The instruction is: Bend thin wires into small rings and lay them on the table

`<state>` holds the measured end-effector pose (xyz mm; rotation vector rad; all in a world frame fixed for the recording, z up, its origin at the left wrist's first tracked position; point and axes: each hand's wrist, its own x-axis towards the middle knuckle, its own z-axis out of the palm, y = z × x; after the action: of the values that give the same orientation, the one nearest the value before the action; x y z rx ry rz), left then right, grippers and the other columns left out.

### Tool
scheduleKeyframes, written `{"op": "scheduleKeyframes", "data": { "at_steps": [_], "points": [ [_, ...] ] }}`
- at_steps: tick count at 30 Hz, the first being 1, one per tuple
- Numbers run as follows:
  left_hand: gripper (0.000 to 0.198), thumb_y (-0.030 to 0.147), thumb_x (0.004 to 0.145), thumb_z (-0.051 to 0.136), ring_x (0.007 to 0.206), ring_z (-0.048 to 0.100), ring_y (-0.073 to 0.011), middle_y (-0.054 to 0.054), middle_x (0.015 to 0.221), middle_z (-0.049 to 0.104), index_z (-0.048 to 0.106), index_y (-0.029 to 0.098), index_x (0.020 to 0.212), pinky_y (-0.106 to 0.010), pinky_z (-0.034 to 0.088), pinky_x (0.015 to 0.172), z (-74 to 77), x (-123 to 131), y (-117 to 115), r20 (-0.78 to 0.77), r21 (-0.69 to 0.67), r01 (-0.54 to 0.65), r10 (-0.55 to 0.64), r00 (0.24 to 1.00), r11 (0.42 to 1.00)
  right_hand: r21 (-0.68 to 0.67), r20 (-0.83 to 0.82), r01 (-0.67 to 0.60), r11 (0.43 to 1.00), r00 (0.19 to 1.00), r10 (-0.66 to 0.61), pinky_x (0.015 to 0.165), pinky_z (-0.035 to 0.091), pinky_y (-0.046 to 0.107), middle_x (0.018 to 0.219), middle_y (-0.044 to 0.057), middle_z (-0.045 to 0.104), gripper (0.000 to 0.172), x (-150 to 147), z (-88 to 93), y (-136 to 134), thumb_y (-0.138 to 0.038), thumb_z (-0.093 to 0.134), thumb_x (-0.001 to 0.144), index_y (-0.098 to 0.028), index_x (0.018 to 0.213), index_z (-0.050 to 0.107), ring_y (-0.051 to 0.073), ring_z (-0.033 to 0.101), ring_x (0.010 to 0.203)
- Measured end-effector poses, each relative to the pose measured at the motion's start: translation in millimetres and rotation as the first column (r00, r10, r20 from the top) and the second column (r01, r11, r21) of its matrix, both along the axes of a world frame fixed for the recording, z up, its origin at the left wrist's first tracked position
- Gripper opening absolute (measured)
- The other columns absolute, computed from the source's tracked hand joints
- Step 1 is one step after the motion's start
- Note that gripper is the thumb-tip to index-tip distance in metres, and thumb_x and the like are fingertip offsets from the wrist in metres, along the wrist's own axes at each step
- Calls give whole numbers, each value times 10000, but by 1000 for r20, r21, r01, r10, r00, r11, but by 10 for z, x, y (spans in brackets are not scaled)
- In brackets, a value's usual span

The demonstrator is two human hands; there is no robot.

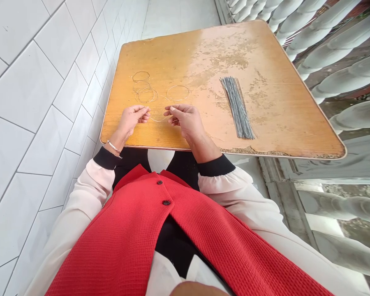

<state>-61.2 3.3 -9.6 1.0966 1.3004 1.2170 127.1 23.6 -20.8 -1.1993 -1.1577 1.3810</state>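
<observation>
A thin wire (156, 120) sags in a shallow curve between my two hands, just above the table's near edge. My left hand (135, 116) pinches its left part between thumb and fingers. On the other side, my right hand (184, 118) has thumb and forefinger closed on the same wire. Beyond my left hand lie several wire rings (144, 88), some overlapping. One more wire ring (178, 93) rests just past my right hand. To the right sits a bundle of straight grey wires (238, 109), with a few brownish strands along its edges.
The wooden table (160, 53) has a worn, peeling top and a chipped front edge. A white tiled wall (49, 78) runs close along the left. White balusters (336, 45) line the right side.
</observation>
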Motion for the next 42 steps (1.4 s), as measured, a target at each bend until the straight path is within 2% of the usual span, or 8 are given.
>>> {"op": "scheduleKeyframes", "data": {
  "at_steps": [5, 11, 15, 19, 26, 30, 36, 42],
  "points": [
    [192, 204, 964, 636, 599, 617, -34, 14, 684, 672, 678, 146, 786, -159, 505, 651, 28, -20, 10, -6, -44, -5, 5, 1000, 999, 1, 53, -14, 1000, 998, 14, 444, 387, 163, 667, -3, 665, 197, -55, 42, 107, -75, 593, 924, -142, 769, 695, 33, 512, 443],
    [240, 145, 937, 641, 543, 582, -51, 16, 610, 631, 606, 156, 699, -192, 470, 577, 83, -172, 165, -163, -141, -71, 47, 986, 987, 14, 297, -35, 999, 955, 29, 454, 434, 203, 509, -20, 585, 266, -244, -5, 590, 15, 604, 842, -156, 642, 640, 64, 483, 414],
    [282, 74, 902, 631, 518, 541, -56, 7, 582, 614, 581, 177, 644, -200, 378, 509, 78, -280, 260, -281, -96, -116, 85, 956, 989, 116, 483, -104, 988, 875, 35, 628, 590, 353, 414, -37, 513, 280, -412, -137, 897, 19, 634, 777, -191, 592, 633, 122, 521, 429],
    [257, 80, 877, 644, 517, 534, -81, -3, 603, 608, 583, 189, 653, -254, 391, 564, -8, -353, 299, -327, -92, -150, 113, 938, 984, 206, 527, -147, 967, 850, 17, 843, 599, 492, 383, -37, 454, 266, -508, -253, 1041, 21, 652, 732, -201, 586, 648, 230, 682, 644],
    [92, 173, 817, 715, 675, 601, -143, -9, 735, 639, 633, 214, 817, -298, 478, 731, -200, -509, 336, -530, 88, -190, 208, 822, 978, 184, 520, -174, 967, 852, 55, 868, 578, 507, 457, -31, 516, 251, -407, -182, 922, 36, 622, 742, -201, 677, 675, 240, 697, 711],
    [83, 139, 814, 705, 882, 641, -170, -39, 908, 663, 676, 197, 864, -311, 484, 910, -171, -451, 226, -639, 244, -97, 235, 732, 965, 197, 592, -227, 954, 803, 69, 861, 575, 491, 554, 6, 622, 228, -287, -149, 780, 7, 621, 746, -200, 716, 710, 254, 706, 754],
    [147, 101, 827, 673, 806, 623, -158, -68, 1058, 638, 714, 191, 937, -338, 498, 901, -183, -334, 84, -803, 169, 97, 80, 590, 981, 333, 792, -453, 827, 610, 16, 905, 539, 474, 967, 111, 770, 204, -318, -194, 556, -83, 617, 758, -200, 789, 782, 312, 706, 940],
    [117, 132, 881, 646, 989, 630, -243, -122, 1063, 633, 734, 152, 955, -368, 477, 924, -155, -360, 169, -910, 132, 170, 52, 412, 977, 335, 896, -557, 760, 437, -75, 783, 523, 369, 1053, 107, 758, 303, -414, -177, 470, -158, 511, 848, -199, 922, 802, 251, 676, 874]
  ]
}}
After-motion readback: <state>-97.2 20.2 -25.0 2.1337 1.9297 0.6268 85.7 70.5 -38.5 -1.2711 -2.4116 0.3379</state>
